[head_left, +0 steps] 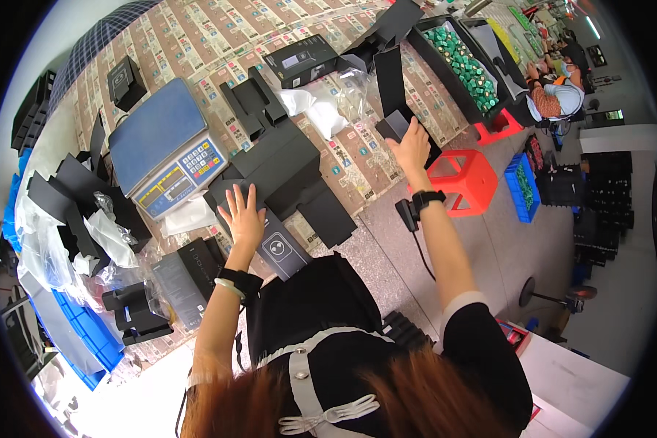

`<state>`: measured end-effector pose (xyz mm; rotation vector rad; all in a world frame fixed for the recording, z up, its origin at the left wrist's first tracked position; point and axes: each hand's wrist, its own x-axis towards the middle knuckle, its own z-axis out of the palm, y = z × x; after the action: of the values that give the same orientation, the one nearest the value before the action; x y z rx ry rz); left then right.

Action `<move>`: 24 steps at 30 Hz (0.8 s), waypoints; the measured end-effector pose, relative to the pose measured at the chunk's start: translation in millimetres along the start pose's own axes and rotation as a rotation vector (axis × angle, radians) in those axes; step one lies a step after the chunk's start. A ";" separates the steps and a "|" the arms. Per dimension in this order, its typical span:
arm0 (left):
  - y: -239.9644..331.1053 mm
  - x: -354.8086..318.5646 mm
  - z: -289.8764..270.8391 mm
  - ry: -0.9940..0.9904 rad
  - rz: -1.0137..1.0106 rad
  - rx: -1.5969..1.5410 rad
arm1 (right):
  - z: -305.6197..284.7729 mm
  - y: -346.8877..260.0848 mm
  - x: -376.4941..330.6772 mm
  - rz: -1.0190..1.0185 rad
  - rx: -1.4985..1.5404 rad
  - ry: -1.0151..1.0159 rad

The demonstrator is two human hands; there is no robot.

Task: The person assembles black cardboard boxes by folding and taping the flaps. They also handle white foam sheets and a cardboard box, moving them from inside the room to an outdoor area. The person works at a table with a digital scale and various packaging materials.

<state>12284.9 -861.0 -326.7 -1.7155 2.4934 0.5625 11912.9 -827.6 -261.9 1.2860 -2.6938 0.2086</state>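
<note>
My left hand (244,219) lies with its fingers spread on black cardboard, beside a dark printed box (281,248) near the table's front edge. My right hand (414,151) is at the right side of the table, its thumb and fingers around the edge of a small black box (396,125). A long black flap (390,80) rises behind that box. Between my hands stands a larger black carton (281,159), with an open flap (328,217) toward me. Beyond it lies a black box insert (254,104).
A blue-topped scale (159,120) stands at the left, with black boxes and plastic wrap around it. A black crate (463,69) of green pieces is at the far right. Red stools (463,182) and a blue bin (522,187) are beside the table. Another person (558,98) sits farther back.
</note>
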 end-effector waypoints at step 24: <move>32.0 -33.2 -114.6 -0.427 0.036 -2.129 | -150.2 -170.5 -128.9 -0.873 0.864 -0.475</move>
<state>12285.7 -859.3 -203.2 -0.9833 0.8957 3.5758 12137.1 -807.7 -129.4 2.8992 -2.0329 1.1251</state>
